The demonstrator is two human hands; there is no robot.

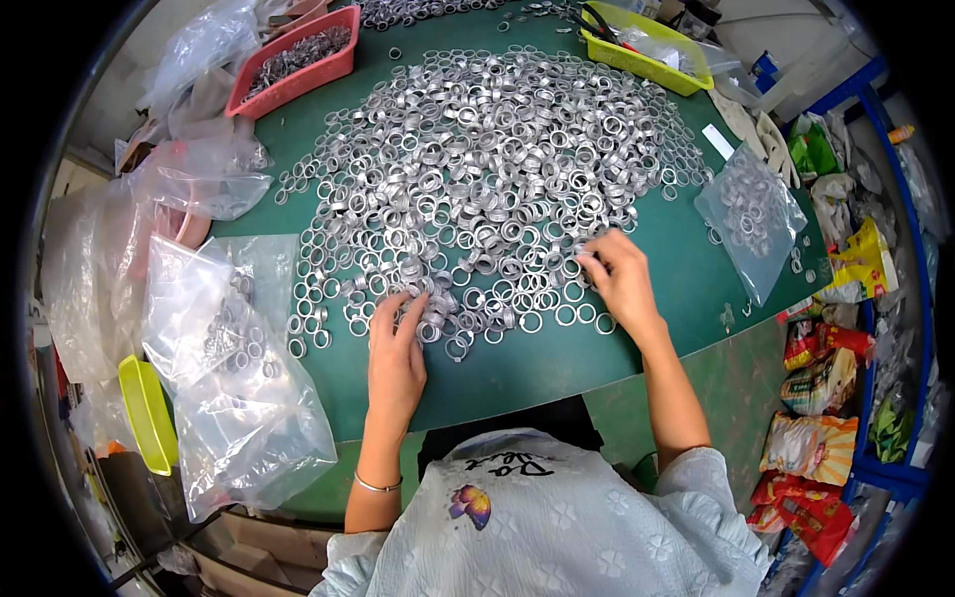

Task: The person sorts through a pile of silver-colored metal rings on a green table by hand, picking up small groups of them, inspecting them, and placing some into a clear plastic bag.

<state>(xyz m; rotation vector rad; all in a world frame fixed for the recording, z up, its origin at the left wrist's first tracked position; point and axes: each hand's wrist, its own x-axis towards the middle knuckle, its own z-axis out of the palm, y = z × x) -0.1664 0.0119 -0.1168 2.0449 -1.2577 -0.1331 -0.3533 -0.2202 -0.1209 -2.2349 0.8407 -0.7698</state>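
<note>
A large heap of silver metal rings (497, 149) spreads over the green table (477, 383), piled thick in the middle and a single layer at its edges. At the heap's near left edge, my left hand (398, 348) rests with its fingers apart, the tips touching several rings. My right hand (625, 284) is at the near right edge of the heap, its fingers curled toward the thumb. Whatever lies between those fingertips is too small and covered to make out. Loose rings lie flat between the two hands.
Clear plastic bags with rings lie at the left (234, 368) and right (753, 219). A red tray (298, 60) of small metal parts and a yellow-green tray (647, 50) with tools stand at the back. A blue shelf (920, 328) with colourful packets stands to the right.
</note>
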